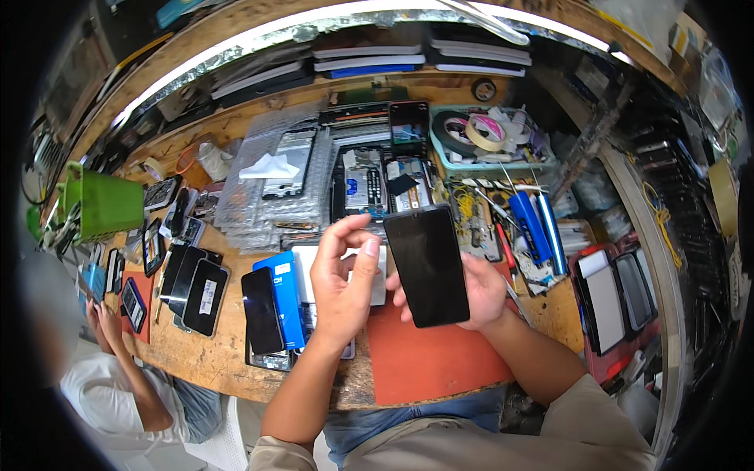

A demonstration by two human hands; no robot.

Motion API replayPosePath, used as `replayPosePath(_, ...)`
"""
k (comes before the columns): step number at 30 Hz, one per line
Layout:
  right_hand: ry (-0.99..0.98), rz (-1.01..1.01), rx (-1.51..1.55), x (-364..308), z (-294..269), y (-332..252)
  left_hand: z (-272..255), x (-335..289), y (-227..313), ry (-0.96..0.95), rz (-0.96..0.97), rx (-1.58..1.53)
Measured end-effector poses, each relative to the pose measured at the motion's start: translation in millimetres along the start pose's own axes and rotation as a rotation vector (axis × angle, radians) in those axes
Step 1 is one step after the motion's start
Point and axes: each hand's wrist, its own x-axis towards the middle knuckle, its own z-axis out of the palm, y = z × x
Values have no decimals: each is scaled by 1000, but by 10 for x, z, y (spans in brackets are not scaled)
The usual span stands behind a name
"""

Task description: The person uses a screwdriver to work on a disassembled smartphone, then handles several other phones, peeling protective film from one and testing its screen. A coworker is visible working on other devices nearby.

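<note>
My right hand [481, 292] holds a black smartphone [428, 267] from behind, its dark screen turned up toward me and its top edge tilted slightly left. Fingertips show past the phone's left edge; the rest of the grip is hidden behind it. Just left of the phone, my left hand [343, 275] is raised with loosely curled fingers and the thumb apart from them. Nothing shows in it, and it looks clear of the phone. Below the phone lies an orange-red mat [428, 357]. Behind my left hand is a white box [305, 271], partly covered.
Left of my arm, another dark phone [262, 310] rests against a blue box [284, 294]. Opened phones and bubble wrap [259, 200] fill the back. A teal tray [503, 163] holds tape rolls; tools lie below it. At far left, a co-worker's hands [106, 326] are near a phone.
</note>
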Motion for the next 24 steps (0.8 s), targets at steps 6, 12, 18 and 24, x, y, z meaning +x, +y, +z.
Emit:
replayPosePath(6, -36, 90, -99, -5, -16, 31, -51, 4, 40, -115, -87, -157)
replayPosePath(12, -6, 102, -201, -24, -15, -9, -45, -1, 4, -89, -81, -256)
replayPosePath(18, -13, 73, 23, -1, -2, 82, -18, 0, -62, -4, -108, -187)
replayPosePath(24, -19, 86, 199, -6, 1, 112, 6, -2, -87, 45, -154, -207)
